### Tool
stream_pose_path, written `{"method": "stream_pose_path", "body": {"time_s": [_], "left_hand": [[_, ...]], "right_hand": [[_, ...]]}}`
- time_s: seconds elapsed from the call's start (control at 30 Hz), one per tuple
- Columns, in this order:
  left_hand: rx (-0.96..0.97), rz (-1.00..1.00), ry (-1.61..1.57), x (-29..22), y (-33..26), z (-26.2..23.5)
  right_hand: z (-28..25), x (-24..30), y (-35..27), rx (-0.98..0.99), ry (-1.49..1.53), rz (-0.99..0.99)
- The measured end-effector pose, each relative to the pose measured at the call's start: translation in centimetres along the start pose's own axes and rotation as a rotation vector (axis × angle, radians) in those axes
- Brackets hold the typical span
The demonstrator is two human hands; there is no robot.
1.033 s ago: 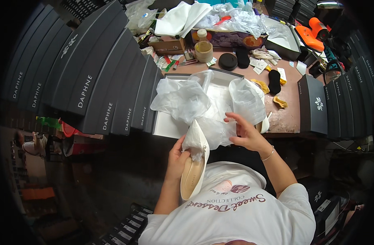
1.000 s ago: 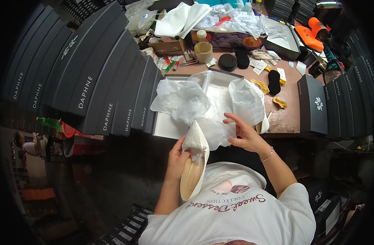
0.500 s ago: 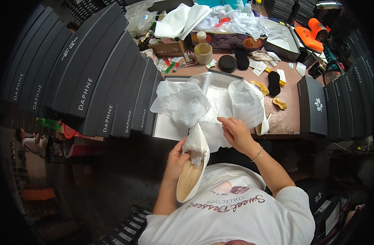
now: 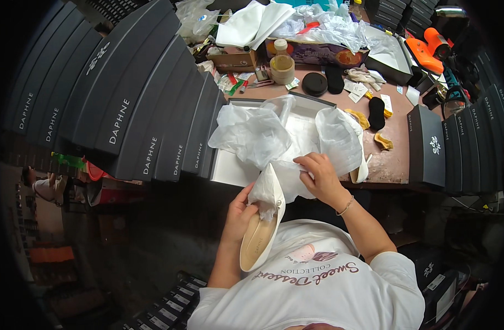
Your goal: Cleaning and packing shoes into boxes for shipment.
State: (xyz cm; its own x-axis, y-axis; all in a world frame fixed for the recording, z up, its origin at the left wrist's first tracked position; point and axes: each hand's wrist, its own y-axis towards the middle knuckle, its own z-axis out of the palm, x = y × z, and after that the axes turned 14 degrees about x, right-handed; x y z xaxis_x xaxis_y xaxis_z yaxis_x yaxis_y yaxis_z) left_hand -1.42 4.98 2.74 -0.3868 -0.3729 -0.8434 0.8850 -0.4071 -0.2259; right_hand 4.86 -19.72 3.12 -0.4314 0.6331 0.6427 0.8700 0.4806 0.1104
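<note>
A white pointed flat shoe with a beige insole rests in my left hand, toe pointing away from me. Crumpled white tissue fills its toe end, and a small round ornament sits at its side. My right hand has thumb and fingers pinched on a sheet of white tissue paper beside the toe. Beyond both hands lies an open shoebox, white inside, with more crumpled tissue in it. A second white shoe, partly wrapped in tissue, sits at the box's right side.
Dark shoeboxes stand in a tall row on the left, and more on the right. Toward the back are a bottle in a tape roll, a round black tin, a carton of crumpled paper and an orange tool.
The whole view has shifted slightly, so the table appears a little farther right. Both hands keep nearly the same hold on the shoe and the tissue paper.
</note>
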Motion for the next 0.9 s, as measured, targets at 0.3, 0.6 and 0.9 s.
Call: {"method": "stream_pose_path", "body": {"time_s": [0.3,0.6,0.9], "left_hand": [[-0.058,0.064,-0.018,0.4,0.6,0.0],[-0.285,0.207,-0.181,4.2,2.5,2.2],[-0.111,0.170,-0.218,2.5,2.2,1.1]], "right_hand": [[1.1,-0.3,0.3,-0.088,0.733,0.189],[2.0,4.7,2.9,0.033,0.010,-0.230],[2.8,4.6,2.1,0.110,0.149,-0.251]]}}
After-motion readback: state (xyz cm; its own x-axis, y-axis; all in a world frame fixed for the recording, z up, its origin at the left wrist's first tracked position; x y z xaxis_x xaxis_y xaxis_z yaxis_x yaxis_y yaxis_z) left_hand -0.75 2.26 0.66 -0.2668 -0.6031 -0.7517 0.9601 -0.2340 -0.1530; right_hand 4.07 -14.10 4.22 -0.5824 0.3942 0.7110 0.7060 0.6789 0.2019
